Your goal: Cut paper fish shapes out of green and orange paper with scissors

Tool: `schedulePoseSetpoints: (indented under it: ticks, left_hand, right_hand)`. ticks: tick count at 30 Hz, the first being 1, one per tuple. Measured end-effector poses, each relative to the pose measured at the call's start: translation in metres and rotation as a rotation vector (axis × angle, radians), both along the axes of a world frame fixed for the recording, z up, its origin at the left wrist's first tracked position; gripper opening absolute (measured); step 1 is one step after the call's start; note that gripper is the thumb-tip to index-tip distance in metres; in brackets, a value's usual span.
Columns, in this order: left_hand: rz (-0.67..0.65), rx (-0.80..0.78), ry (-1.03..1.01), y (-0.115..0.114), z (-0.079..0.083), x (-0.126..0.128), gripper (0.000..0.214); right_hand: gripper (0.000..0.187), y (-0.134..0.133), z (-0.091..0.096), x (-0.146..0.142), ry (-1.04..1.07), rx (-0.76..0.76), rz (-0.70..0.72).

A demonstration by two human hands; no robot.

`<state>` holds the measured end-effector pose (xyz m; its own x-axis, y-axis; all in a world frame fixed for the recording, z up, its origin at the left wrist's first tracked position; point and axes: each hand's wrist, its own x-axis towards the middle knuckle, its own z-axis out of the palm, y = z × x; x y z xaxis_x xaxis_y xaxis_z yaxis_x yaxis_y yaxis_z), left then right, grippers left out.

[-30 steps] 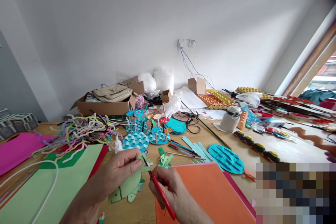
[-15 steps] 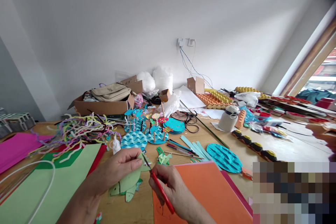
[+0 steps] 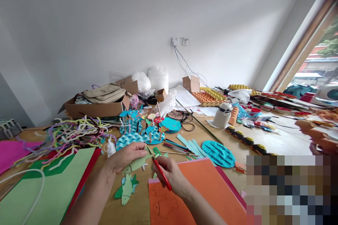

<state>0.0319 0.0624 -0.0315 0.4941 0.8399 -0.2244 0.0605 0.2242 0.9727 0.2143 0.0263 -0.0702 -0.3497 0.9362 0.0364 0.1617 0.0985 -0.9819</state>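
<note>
Between the thumb and fingers of my left hand (image 3: pixel 132 154) is a light green paper fish (image 3: pixel 136 165). My right hand (image 3: pixel 170 174) grips red-handled scissors (image 3: pixel 161 173), whose blades reach the fish's edge near my left thumb. Several cut green paper fish (image 3: pixel 127 190) lie overlapping on the table just below. Under my right forearm rests a sheet of orange paper (image 3: pixel 200 190) with fish outlines (image 3: pixel 165 206) drawn on it. Green paper scraps (image 3: pixel 156 152) lie beyond the scissors.
Light green paper sheets (image 3: pixel 52 186) and a heap of pipe cleaners (image 3: pixel 79 137) are on the left. A white glue bottle (image 3: pixel 111 147), pens (image 3: pixel 175 147) and blue wavy discs (image 3: pixel 218 153) stand or lie ahead. At right are a white jug (image 3: pixel 222 116) and another person's hand (image 3: pixel 314 148).
The held fish and scissors have moved up slightly, uncovering the cut fish and more drawn outlines. A small pale scrap now shows beside the held fish. The view has shifted right.
</note>
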Motion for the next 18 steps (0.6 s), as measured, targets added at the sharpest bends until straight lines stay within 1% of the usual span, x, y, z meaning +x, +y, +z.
schedulePoseSetpoints:
  ticks: [3,6,8,11,18]
  left_hand:
    - [-0.034,-0.029,-0.014,0.017,-0.018,0.007,0.033]
    - [-0.07,-0.05,0.017,0.033,-0.037,0.01,0.023]
    - [-0.093,-0.064,0.051,0.042,-0.047,0.011,0.025]
    - [-0.115,-0.078,0.096,0.052,-0.057,0.013,0.032]
    - [-0.138,-0.09,0.17,0.062,-0.07,0.019,0.034]
  right_hand:
    - [0.037,0.007,-0.015,0.003,0.006,-0.02,-0.044]
    - [0.036,0.014,-0.029,0.006,0.006,-0.039,-0.078]
    - [0.036,0.019,-0.036,0.008,0.006,-0.058,-0.097]
    - [0.038,0.024,-0.044,0.01,0.012,-0.092,-0.118]
    - [0.044,0.032,-0.058,0.012,0.035,-0.17,-0.173]
